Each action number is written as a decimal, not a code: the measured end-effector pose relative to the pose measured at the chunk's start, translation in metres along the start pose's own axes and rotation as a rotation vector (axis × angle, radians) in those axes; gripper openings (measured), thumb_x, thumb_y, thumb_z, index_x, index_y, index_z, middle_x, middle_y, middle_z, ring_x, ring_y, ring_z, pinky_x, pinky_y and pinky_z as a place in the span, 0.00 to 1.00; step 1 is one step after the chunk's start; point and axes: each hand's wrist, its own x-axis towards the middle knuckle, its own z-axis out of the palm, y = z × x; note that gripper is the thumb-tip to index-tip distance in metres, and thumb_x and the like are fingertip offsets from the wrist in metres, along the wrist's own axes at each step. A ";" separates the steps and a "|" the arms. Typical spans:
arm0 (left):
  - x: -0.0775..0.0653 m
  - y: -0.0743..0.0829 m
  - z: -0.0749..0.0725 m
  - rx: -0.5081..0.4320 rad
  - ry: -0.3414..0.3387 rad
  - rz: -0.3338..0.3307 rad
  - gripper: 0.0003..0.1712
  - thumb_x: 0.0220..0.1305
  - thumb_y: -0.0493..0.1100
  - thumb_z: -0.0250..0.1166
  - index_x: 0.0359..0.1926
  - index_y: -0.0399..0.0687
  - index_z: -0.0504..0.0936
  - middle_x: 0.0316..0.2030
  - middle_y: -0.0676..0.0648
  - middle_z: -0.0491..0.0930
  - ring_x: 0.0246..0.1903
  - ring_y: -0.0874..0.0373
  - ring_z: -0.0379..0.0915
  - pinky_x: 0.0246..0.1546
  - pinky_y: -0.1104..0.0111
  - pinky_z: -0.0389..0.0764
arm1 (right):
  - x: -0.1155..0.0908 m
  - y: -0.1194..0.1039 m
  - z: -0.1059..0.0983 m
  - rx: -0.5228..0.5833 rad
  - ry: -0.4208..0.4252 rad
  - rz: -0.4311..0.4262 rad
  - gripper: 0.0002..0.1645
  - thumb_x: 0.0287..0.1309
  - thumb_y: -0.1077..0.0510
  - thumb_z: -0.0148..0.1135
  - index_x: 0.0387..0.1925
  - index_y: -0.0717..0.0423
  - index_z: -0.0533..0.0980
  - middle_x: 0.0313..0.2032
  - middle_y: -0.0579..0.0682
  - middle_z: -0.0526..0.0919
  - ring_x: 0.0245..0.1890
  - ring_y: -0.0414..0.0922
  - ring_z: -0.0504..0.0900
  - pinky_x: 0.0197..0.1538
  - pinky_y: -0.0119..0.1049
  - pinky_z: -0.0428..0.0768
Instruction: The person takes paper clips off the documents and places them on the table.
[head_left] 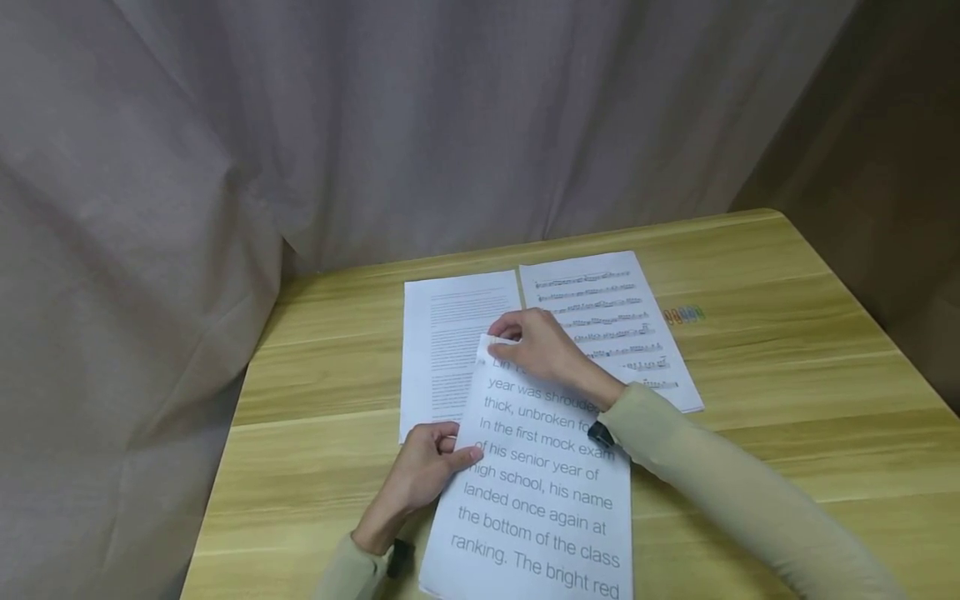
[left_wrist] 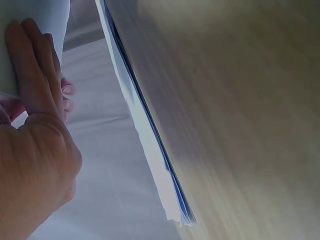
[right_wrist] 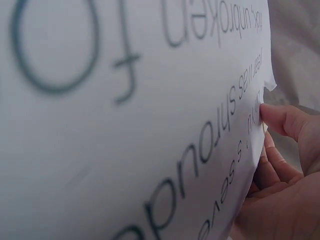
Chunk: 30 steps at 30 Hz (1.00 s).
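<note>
A stack of white sheets with large printed text (head_left: 540, 500) is held up over the table, tilted toward the head camera. My left hand (head_left: 427, 467) grips its left edge, thumb on the printed face and fingers behind. At the top edge, my right hand (head_left: 536, 346) pinches the sheets near the upper left corner. In the right wrist view, the thumb (right_wrist: 282, 120) presses the printed side and the other fingers are partly hidden behind the paper. A thin yellowish line shows at the paper edge beside that thumb; what it is I cannot tell.
Behind the held sheets lie a small-print text document (head_left: 457, 333) and a stack of sheet music (head_left: 592, 292) on the wooden table (head_left: 315, 400). Several coloured paper clips (head_left: 684, 315) lie in a row right of the music. A grey curtain (head_left: 450, 125) hangs behind the table.
</note>
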 end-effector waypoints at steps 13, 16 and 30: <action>-0.001 -0.005 -0.009 0.040 0.020 -0.022 0.13 0.71 0.34 0.71 0.52 0.29 0.87 0.36 0.33 0.93 0.32 0.46 0.94 0.32 0.65 0.92 | 0.002 0.004 -0.009 0.058 0.149 -0.060 0.09 0.71 0.58 0.70 0.50 0.53 0.87 0.39 0.51 0.94 0.39 0.47 0.88 0.50 0.40 0.80; -0.002 -0.007 -0.014 0.044 0.053 -0.033 0.13 0.71 0.34 0.71 0.52 0.29 0.87 0.36 0.34 0.93 0.32 0.47 0.94 0.32 0.65 0.92 | -0.002 0.006 -0.016 0.092 0.177 -0.040 0.09 0.70 0.58 0.71 0.50 0.51 0.87 0.38 0.52 0.94 0.39 0.47 0.87 0.48 0.39 0.80; -0.017 -0.002 -0.067 0.027 0.285 -0.086 0.15 0.73 0.32 0.70 0.56 0.30 0.86 0.39 0.35 0.94 0.30 0.50 0.93 0.31 0.62 0.93 | -0.049 0.067 -0.084 0.028 0.344 0.057 0.11 0.74 0.56 0.70 0.53 0.54 0.88 0.43 0.59 0.92 0.38 0.43 0.85 0.35 0.28 0.79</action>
